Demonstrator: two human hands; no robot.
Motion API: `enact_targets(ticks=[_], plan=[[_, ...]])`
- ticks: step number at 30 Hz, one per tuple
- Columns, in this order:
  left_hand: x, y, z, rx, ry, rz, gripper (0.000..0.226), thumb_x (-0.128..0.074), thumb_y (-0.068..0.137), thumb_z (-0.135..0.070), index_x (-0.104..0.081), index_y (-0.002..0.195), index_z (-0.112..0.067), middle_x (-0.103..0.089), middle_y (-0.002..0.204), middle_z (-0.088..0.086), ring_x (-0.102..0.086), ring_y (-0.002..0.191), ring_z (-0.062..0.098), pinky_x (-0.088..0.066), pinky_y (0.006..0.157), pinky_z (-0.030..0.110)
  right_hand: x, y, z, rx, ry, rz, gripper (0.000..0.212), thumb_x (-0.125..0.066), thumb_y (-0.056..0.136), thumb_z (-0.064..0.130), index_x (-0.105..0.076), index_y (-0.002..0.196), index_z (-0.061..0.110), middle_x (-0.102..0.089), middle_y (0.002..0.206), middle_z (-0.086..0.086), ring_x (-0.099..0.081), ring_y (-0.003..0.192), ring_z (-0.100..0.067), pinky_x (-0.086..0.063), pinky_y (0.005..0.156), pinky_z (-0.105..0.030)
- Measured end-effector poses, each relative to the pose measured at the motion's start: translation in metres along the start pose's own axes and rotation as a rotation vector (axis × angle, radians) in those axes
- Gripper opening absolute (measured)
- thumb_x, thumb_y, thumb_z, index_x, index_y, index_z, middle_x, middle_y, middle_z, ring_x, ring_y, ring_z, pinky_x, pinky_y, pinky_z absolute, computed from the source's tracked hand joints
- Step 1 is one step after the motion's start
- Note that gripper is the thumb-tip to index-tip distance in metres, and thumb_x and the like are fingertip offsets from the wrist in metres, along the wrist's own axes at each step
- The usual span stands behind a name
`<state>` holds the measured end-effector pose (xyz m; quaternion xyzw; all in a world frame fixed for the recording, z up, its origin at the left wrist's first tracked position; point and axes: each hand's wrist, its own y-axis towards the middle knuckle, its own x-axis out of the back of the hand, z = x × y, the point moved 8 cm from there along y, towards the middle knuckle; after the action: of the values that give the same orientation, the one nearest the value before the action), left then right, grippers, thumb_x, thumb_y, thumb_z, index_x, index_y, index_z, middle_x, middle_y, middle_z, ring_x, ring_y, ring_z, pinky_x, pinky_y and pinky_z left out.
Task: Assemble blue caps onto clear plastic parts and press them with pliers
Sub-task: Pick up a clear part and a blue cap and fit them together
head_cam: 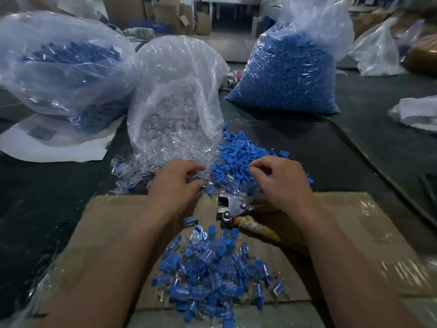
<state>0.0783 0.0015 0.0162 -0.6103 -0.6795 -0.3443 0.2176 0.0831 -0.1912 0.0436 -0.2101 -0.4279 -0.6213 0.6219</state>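
Risk is my left hand (176,183) pinching two clear parts (142,169) at once, or my curled, apparently empty right hand (280,183) scattering blue caps (238,152).

Single head-worn wide-angle view, forward and down, close above the cardboard (113,233) work surface and bags beyond.

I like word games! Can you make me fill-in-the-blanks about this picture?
1. The loose caps are coloured ____.
2. The pliers lie on a box made of ____.
3. The left hand picks among the ____ parts.
4. The finished pieces lie ____ the arms.

Missing words: blue; cardboard; clear; between
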Motion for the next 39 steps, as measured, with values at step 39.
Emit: enact_targets(ticks=[39], plan=[[0.005, -0.032, 0.003, 0.257, -0.614, -0.025, 0.025, -0.063, 0.081, 0.001, -0.062, 0.083, -0.023, -0.067, 0.089, 0.009, -0.067, 0.086, 0.024, -0.056, 0.079, 0.042, -0.033, 0.035, 0.033, 0.096, -0.098, 0.166, 0.024, -0.056, 0.09, 0.026, -0.064, 0.112, 0.018, -0.06, 0.103, 0.001, -0.049, 0.087, -0.01, -0.039, 0.076, -0.026]])
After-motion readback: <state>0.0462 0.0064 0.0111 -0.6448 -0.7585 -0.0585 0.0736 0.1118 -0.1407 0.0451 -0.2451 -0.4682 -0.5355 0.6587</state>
